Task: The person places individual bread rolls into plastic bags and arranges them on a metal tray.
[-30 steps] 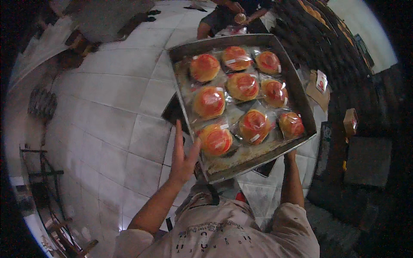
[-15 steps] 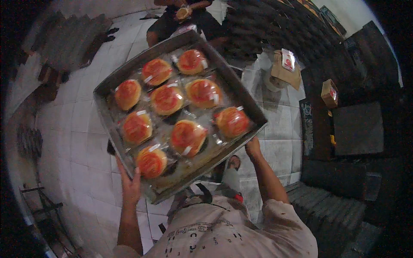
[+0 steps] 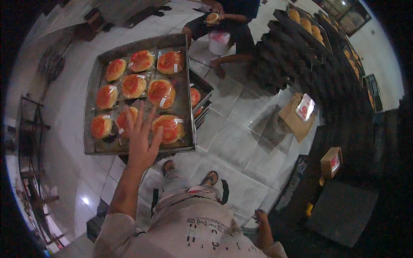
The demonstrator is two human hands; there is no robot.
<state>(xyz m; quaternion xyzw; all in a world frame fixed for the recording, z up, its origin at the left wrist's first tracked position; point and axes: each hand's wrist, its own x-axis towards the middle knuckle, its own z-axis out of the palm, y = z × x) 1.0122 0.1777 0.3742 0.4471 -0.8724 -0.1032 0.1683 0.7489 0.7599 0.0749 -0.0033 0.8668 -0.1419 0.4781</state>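
Observation:
A square metal tray (image 3: 89, 112) holds several round buns (image 3: 161, 93) in clear wrappers, each with a red-orange top. It sits on a stack of similar trays (image 3: 205, 84), turned at an angle to them, with more wrapped buns showing below. My left hand (image 3: 143, 139) is over the near part of the tray, fingers spread, partly covering a bun; whether it touches the bun I cannot tell. Away from the tray, my right hand (image 3: 261, 217) hangs low beside my body, its fingers small and dim.
Ahead, another person holds a bun (image 3: 212, 18) above a white bucket (image 3: 219, 44). Dark stacked trays (image 3: 297, 51) line the right, some with buns on top. Brown paper with a red-and-white packet (image 3: 305, 107) lies nearer, and a small carton (image 3: 331, 162) stands further right. A metal rack (image 3: 32, 142) is at left.
The tray has gone from both my hands onto the stack and turned straighter. My right hand has let go and dropped to my side. My left hand now spreads over the buns.

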